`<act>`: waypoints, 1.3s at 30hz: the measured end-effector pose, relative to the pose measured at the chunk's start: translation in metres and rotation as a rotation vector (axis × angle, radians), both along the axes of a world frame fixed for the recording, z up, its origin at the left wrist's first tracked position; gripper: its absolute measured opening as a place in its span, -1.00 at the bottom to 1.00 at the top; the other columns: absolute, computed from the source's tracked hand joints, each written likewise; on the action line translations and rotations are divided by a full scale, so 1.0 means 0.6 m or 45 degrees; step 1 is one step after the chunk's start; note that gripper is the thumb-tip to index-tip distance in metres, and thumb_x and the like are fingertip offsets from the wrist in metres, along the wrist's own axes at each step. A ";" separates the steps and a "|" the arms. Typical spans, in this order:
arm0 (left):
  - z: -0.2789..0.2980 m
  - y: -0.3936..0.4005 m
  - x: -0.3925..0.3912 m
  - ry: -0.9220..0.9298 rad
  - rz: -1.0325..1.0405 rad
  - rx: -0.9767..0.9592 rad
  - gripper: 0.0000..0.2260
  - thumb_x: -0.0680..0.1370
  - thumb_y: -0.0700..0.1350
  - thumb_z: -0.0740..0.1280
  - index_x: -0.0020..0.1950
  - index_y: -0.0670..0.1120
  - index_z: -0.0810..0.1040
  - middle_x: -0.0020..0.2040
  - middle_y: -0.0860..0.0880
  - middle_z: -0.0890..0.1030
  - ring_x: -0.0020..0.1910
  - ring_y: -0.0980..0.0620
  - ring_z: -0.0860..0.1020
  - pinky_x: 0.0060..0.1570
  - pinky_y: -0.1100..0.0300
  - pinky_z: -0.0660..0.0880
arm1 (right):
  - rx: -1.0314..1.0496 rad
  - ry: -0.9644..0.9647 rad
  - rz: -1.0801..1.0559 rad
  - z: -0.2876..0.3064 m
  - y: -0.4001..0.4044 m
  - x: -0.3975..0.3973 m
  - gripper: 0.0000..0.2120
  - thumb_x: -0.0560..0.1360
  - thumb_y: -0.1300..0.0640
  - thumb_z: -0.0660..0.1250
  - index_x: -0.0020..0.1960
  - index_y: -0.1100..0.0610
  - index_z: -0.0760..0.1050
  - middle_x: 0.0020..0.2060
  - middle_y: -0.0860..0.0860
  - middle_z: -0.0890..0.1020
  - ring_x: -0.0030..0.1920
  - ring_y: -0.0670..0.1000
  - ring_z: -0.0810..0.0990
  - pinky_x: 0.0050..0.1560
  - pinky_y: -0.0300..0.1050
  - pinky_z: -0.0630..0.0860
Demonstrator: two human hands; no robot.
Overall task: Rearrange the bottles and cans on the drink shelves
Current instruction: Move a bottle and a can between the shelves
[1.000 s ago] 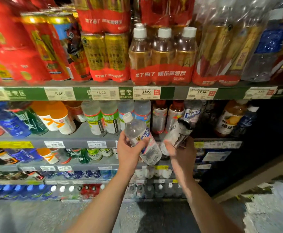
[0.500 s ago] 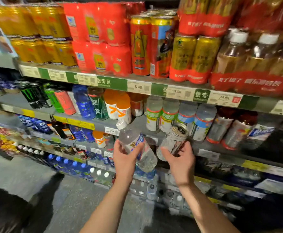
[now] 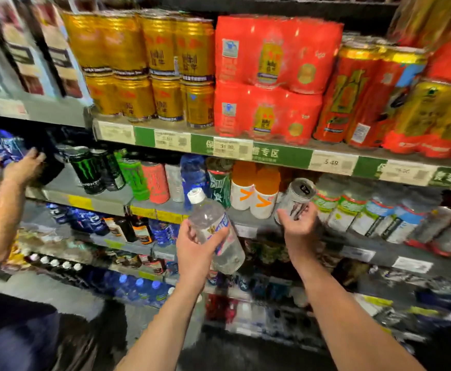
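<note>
My left hand (image 3: 196, 243) grips a clear plastic bottle (image 3: 213, 226) with a white cap and a blue-lettered label, tilted with the cap up and left. My right hand (image 3: 298, 226) holds a silver can (image 3: 296, 198) from below, its top tipped toward me. Both are held in front of the second shelf (image 3: 106, 200), near two orange-and-white bottles (image 3: 256, 192). On that shelf to the left stand black and green energy cans (image 3: 88, 170), a pink can (image 3: 156, 182) and a blue bottle (image 3: 192, 175).
Another person's hand (image 3: 25, 164) reaches into the second shelf at far left, with an arm below it. The top shelf holds gold can packs (image 3: 149, 65), red packs (image 3: 270, 76) and tall red cans (image 3: 353, 92). Green-labelled bottles (image 3: 350, 212) stand right. Lower shelves hold more bottles.
The view has swung left along the shelves, with both hands still holding the bottle and the can. Another person's hand and arm have come into view at the left.
</note>
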State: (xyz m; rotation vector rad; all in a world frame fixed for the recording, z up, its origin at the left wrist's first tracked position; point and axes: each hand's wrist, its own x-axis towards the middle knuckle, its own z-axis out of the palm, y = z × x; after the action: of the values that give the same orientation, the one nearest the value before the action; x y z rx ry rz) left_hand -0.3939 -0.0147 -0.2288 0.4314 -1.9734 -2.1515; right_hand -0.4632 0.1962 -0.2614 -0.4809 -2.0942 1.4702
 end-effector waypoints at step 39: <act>-0.021 0.557 0.046 0.077 -0.666 0.138 -0.57 0.33 -0.23 0.60 0.08 -0.10 0.48 -0.02 -0.17 0.56 -0.17 -0.12 0.49 -0.14 0.31 0.52 | 0.012 -0.066 -0.377 0.029 0.476 0.267 -0.91 0.56 0.09 0.39 0.05 0.00 0.51 -0.17 -0.13 0.66 -0.19 -0.25 0.59 -0.23 -0.45 0.40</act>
State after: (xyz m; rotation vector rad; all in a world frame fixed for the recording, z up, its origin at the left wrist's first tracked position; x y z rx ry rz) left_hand -0.3665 0.3196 -0.2414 -0.1608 -2.1175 -2.5384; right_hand -0.3029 0.4815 -0.2442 -0.7955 -1.9675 1.2877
